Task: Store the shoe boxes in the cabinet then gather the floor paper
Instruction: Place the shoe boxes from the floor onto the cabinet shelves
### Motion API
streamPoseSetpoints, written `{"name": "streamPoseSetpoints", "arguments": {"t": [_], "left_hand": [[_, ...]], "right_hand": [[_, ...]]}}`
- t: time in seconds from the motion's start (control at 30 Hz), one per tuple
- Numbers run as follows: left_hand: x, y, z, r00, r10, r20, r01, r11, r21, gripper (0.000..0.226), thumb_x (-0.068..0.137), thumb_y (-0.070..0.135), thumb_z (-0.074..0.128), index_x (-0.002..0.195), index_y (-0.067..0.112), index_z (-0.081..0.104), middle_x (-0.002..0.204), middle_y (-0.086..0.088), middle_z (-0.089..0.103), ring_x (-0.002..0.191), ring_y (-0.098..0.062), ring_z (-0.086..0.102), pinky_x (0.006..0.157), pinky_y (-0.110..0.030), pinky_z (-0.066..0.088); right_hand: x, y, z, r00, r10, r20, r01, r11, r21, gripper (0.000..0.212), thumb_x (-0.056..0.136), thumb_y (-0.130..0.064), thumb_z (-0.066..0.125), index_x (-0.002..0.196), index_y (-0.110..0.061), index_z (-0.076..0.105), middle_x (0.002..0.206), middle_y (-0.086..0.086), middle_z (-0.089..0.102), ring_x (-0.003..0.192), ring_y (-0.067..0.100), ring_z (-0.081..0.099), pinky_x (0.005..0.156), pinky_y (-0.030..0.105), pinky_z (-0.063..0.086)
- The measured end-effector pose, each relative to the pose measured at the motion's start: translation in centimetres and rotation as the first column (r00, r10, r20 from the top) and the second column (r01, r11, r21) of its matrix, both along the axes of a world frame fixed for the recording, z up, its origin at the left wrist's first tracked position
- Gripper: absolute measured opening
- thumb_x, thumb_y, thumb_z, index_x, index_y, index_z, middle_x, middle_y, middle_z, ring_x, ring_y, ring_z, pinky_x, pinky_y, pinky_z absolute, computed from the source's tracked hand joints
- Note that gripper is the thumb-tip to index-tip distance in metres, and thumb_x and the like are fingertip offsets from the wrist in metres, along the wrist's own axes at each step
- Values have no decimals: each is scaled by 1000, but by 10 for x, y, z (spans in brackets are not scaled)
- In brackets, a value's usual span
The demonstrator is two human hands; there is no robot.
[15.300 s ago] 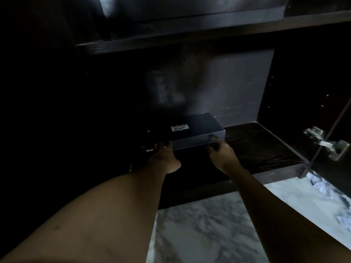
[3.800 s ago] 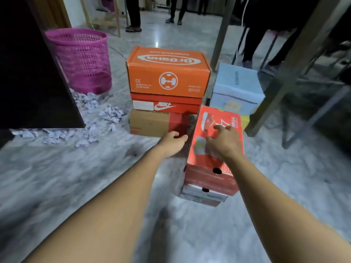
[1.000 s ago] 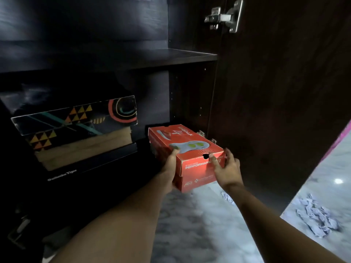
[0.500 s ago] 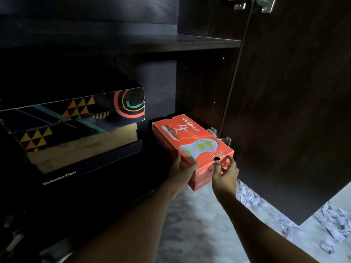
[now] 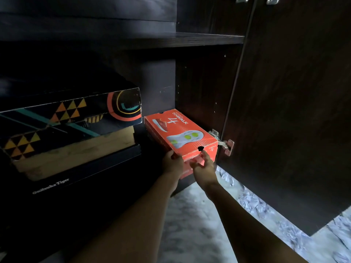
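Storing is the step in hand. The red-orange cardboard shoe box [image 5: 180, 133] lies low in the dark wooden cabinet [image 5: 199, 39], just right of a stack of three boxes [image 5: 76, 141] and close to the metal door hinge [image 5: 226, 146]. The left hand [image 5: 171, 164] grips its near left corner, while the right hand [image 5: 204, 168] presses loose, fairly straight fingers on the front end. Next it likely needs a straight push inward, clear of the hinge, then both hands let go. The crumpled white paper [image 5: 252, 204] on the floor is not yet gathered.

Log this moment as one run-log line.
orange cardboard shoe box: in dark cabinet, right of stacked boxes | left hand: grips near corner | right hand: touches front face | crumpled paper: on floor
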State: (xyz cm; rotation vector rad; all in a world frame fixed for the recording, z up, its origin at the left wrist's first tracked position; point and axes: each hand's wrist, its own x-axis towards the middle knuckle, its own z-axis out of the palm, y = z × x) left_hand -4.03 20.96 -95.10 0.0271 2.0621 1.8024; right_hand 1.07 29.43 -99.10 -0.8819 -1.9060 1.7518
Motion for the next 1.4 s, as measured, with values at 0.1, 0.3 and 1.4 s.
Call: {"name": "streamPoseSetpoints", "arguments": {"t": [0.1, 0.3, 1.4], "left_hand": [[-5, -8, 4, 997, -56, 54, 55, 998, 23, 33, 99, 26, 50, 131, 23, 60, 130, -3, 63, 120, -24, 58, 104, -47, 48], [1, -15, 19, 993, -117, 32, 118, 993, -24, 33, 100, 21, 49, 132, 15, 56, 133, -8, 58, 124, -28, 54, 104, -45, 46], [483, 108, 67, 41, -973, -228, 919, 126, -374, 18, 93, 20, 48, 84, 22, 63, 92, -7, 68, 82, -26, 62, 63, -24, 42]], "right_hand": [[4, 10, -1, 999, 40, 25, -40, 999, 19, 50, 96, -1, 55, 134, -27, 37, 113, -3, 53, 91, 10, 57, 61, 13, 44], [21, 28, 7, 990, 97, 105, -106, 991, 84, 51, 98, -5, 53, 144, -24, 45, 132, 3, 55, 101, 15, 56, 82, 23, 45], [590, -35, 83, 329, -892, 311, 713, 451, 537, 32, 89, -18, 46, 114, -24, 66, 105, 6, 71, 95, 29, 64, 83, 36, 51]]}}
